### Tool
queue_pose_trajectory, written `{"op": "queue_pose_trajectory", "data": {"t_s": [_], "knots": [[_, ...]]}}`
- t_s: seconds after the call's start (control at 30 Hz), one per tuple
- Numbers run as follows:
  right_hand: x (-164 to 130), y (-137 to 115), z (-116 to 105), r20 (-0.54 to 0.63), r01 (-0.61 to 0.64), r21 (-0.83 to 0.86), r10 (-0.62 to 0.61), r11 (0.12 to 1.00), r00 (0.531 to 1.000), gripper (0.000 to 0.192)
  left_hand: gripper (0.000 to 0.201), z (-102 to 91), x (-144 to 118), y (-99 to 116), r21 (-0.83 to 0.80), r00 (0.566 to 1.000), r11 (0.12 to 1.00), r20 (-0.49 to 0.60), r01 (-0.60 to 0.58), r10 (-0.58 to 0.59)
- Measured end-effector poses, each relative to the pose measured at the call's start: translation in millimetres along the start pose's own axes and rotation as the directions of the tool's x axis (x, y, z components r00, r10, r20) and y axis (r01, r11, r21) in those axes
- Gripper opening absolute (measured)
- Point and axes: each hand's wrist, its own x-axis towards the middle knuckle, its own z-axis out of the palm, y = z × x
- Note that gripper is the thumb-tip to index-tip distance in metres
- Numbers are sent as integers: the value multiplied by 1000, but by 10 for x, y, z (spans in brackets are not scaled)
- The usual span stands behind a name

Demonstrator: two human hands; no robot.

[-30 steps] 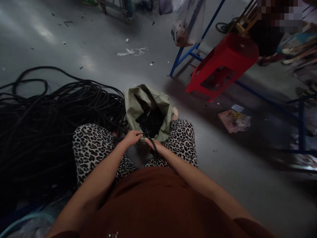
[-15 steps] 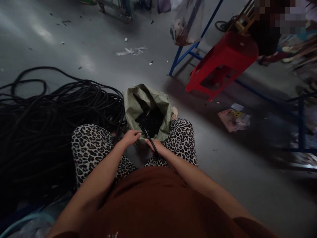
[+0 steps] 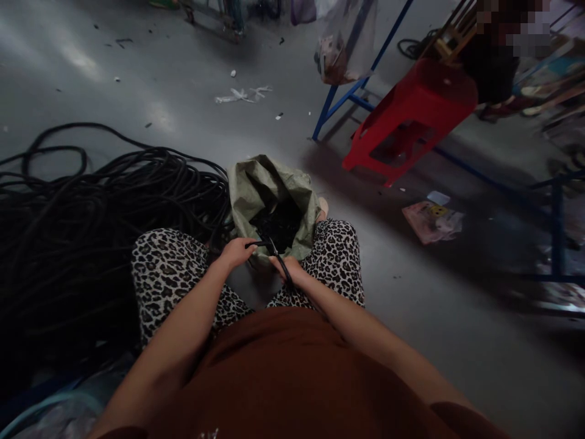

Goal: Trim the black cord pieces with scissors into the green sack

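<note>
Head view: person seated, knees apart, green woven sack (image 3: 269, 183) standing open between legs, near edge just beyond hands, mouth up so cut bits likely drop straight in; dark pieces inside.

Left hand (image 3: 236, 253) closed around end of black cable (image 3: 256, 244), holding it level over sack mouth.

Right hand (image 3: 287, 268) wrapped round dark cutting tool (image 3: 280, 261), tip meeting cable just beside left hand.

Big cable heap (image 3: 91, 231) at left, touching left knee, apparently within easy reach.

Red stool (image 3: 411, 116) far right, well apart, beside blue frame (image 3: 347, 91).
</note>
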Motion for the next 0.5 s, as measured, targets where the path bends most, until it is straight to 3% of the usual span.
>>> {"op": "queue_pose_trajectory", "data": {"t_s": [0.3,0.5], "knots": [[-26,-34,-24,-60,-90,196,104,977,993,47,35,38,18,0,-65,1000,998,-25,-4,3],[-50,-66,-6,21,-141,297,141,944,990,45,37,35,17,32,-110,996,994,-88,9,-19]]}}
